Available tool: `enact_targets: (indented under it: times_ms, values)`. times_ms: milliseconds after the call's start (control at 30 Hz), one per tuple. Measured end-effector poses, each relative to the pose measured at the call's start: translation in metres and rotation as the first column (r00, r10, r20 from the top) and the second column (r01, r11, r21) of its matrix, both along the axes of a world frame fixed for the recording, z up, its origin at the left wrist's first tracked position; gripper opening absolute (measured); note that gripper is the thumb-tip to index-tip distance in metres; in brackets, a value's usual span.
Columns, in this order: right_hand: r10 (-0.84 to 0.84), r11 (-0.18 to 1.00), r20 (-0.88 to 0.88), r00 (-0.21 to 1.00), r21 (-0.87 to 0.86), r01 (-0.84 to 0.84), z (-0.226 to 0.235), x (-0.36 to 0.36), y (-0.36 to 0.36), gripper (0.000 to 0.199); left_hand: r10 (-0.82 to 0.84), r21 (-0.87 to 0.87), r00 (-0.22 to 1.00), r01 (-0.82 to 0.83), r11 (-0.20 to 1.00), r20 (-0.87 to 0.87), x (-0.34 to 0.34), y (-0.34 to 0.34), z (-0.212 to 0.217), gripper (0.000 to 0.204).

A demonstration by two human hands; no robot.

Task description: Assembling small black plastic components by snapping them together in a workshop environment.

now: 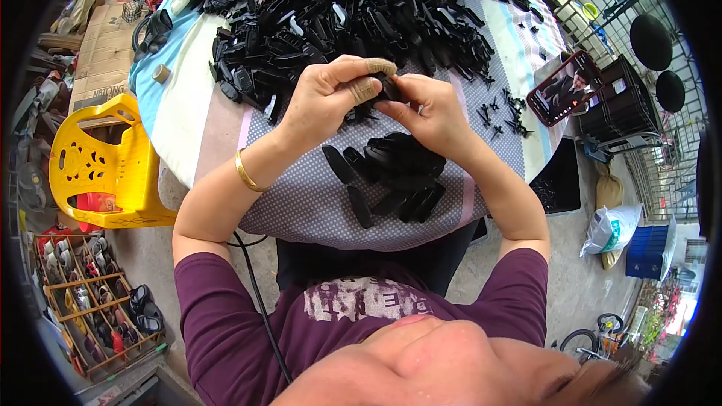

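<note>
My left hand (331,94) and my right hand (430,107) meet above the round table, both closed on one small black plastic part (389,89). Tape or finger covers wrap the thumb and a finger of the left hand. Beyond the hands spreads a large heap of black plastic parts (331,19), with a few pale pieces among them. Nearer to me, below the hands, lies a small pile of long black parts (395,177). Several tiny black pieces (492,114) are scattered to the right of my right hand. The held part's exact kind cannot be made out.
A patterned cloth (301,210) covers the table. At its right edge a phone (565,89) stands with a lit screen. A roll of tape (161,73) lies at the left. Beside the table are a yellow plastic chair (135,173) and a shoe rack (86,297).
</note>
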State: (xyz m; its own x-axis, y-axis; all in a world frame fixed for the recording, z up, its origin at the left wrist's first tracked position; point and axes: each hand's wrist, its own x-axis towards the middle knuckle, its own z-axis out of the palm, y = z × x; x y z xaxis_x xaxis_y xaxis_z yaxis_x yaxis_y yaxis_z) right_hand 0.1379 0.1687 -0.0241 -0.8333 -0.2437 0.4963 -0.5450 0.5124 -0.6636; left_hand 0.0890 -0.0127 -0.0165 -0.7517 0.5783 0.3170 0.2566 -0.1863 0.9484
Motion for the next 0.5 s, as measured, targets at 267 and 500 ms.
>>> enact_targets:
  times_ms: [267, 500]
  values:
    - [0.226, 0.963, 0.33, 0.917, -0.215, -0.16, 0.009, -0.011, 0.023, 0.025, -0.067, -0.085, 0.992, 0.077, 0.993, 0.106, 0.004, -0.004, 0.013, 0.027]
    - [-0.625, 0.563, -0.077, 0.777, 0.645, 0.517, 0.002, -0.034, 0.088, 0.022, -0.376, -0.445, 0.552, 0.01, 0.896, -0.744, 0.052, 0.006, 0.012, 0.047]
